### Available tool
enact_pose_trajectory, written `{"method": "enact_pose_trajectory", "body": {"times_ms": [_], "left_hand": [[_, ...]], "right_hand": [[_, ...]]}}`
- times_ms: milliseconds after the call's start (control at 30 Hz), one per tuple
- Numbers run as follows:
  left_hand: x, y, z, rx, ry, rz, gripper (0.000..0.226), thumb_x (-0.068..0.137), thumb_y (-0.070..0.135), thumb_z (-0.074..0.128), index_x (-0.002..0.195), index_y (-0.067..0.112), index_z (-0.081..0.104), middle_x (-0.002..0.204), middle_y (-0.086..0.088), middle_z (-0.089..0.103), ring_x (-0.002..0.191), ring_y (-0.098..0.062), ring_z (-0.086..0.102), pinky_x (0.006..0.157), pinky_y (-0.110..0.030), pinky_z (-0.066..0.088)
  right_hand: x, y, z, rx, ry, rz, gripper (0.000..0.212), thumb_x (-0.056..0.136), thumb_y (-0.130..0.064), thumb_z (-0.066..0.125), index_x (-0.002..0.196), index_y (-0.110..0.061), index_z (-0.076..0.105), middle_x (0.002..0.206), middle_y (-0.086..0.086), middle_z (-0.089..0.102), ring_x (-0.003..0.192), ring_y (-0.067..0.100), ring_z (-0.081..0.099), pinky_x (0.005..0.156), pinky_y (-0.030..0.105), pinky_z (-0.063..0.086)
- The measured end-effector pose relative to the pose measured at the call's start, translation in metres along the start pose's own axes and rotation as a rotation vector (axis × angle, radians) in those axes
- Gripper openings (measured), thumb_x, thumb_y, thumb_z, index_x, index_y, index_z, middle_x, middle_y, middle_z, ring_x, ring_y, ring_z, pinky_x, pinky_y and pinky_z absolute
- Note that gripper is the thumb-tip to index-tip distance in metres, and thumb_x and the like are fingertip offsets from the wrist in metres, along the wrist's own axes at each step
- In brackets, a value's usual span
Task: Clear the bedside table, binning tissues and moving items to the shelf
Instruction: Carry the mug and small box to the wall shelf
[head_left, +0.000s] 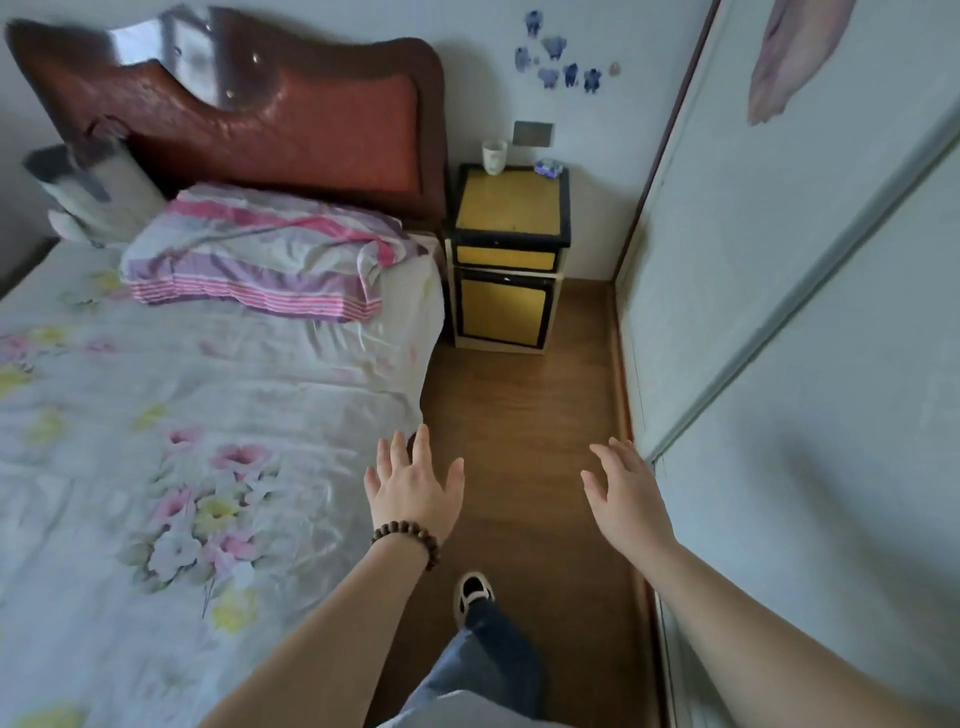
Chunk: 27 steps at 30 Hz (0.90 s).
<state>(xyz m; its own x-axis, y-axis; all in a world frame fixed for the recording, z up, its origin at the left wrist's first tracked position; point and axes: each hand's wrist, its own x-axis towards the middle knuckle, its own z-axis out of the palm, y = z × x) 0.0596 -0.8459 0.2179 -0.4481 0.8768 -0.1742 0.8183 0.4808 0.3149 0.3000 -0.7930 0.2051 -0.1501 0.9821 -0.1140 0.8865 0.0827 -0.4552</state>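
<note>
The bedside table (511, 208), yellow with black trim, stands against the far wall between the bed and the wardrobe. On its back edge sit a white cup (493, 156) at the left and a small purple tissue pack (549, 168) at the right. My left hand (413, 483), with a bead bracelet at the wrist, is stretched forward with fingers spread over the bed's corner. My right hand (626, 491) reaches forward with relaxed fingers beside the wardrobe door. Both hands hold nothing and are far short of the table.
A bed (182, 415) with a floral sheet, a striped pillow (260, 254) and a red-brown headboard fills the left. A sliding wardrobe door (805, 364) lines the right. A narrow strip of wooden floor (519, 415) runs between them; my foot (471, 595) is on it.
</note>
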Motion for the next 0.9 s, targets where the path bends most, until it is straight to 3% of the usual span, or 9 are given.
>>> {"method": "enact_pose_trajectory", "body": {"times_ms": [333,633,900], "left_hand": [[0.219,0.052,-0.051,-0.016,0.022,0.010,0.071,0.089,0.061,0.027,0.149,0.027,0.011,0.157,-0.007,0.016,0.145,-0.025,0.005,0.115,-0.046,0.010],[0.409,0.116,-0.048,-0.004,0.036,0.055,0.071,0.090,0.060,0.029,0.149,0.025,0.011,0.158,-0.007,0.014,0.145,-0.025,0.003,0.116,-0.047,0.010],[0.608,0.219,-0.045,0.017,-0.002,0.096,0.071,0.091,0.058,0.030,0.149,0.025,0.010,0.158,-0.008,0.013,0.145,-0.025,0.001,0.116,-0.046,0.009]], "right_hand": [[0.225,-0.068,-0.028,0.033,0.038,-0.003,0.043,0.095,-0.036,0.046,0.135,-0.021,0.045,0.149,0.003,0.036,0.142,0.020,0.022,0.114,0.042,0.028],[0.430,-0.069,-0.032,0.080,0.060,-0.047,0.043,0.095,-0.030,0.047,0.136,-0.016,0.044,0.148,0.007,0.037,0.142,0.023,0.021,0.114,0.046,0.026],[0.659,-0.058,-0.049,0.090,-0.003,-0.076,0.042,0.095,-0.025,0.049,0.134,-0.010,0.045,0.145,0.012,0.040,0.142,0.027,0.022,0.115,0.047,0.022]]}}
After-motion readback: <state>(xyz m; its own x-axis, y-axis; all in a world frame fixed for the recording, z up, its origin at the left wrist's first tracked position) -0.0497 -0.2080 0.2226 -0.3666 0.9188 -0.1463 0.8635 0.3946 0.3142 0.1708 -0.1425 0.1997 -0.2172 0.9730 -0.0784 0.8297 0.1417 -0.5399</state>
